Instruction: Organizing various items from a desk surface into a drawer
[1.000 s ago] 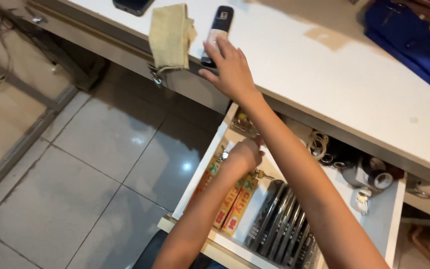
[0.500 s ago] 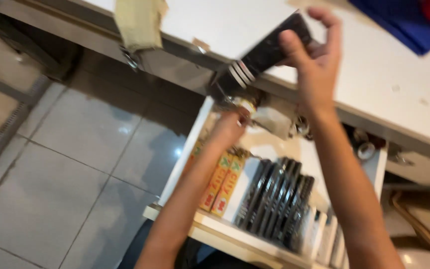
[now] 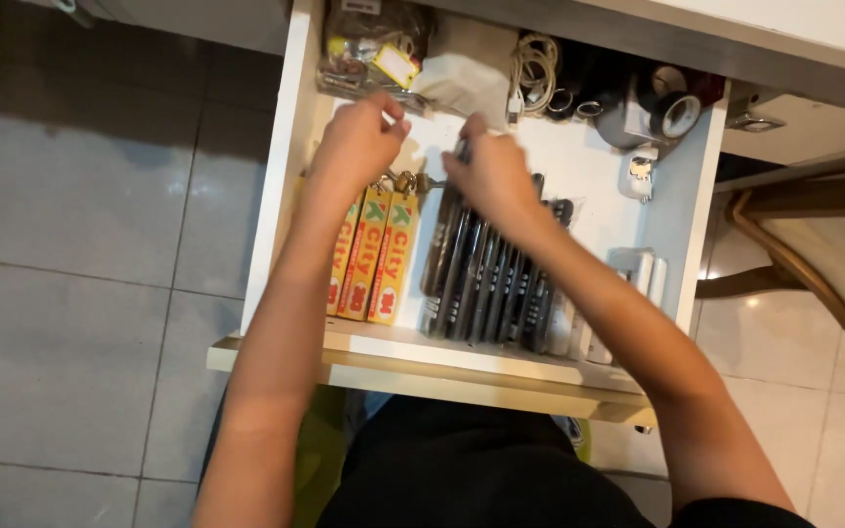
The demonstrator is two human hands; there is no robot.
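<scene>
Left hand [image 3: 359, 142]: fingers curled over drawer [image 3: 682, 244] clutter; hold unclear.
Right hand [image 3: 489, 176]: closed above black remotes [image 3: 486, 284]; contents hidden.

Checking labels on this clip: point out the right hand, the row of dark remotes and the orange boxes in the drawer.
right hand [image 3: 489, 174], head view, back of the hand
dark remotes [image 3: 486, 279], head view, middle of the row
orange boxes [image 3: 376, 256], head view, middle box's face
</scene>
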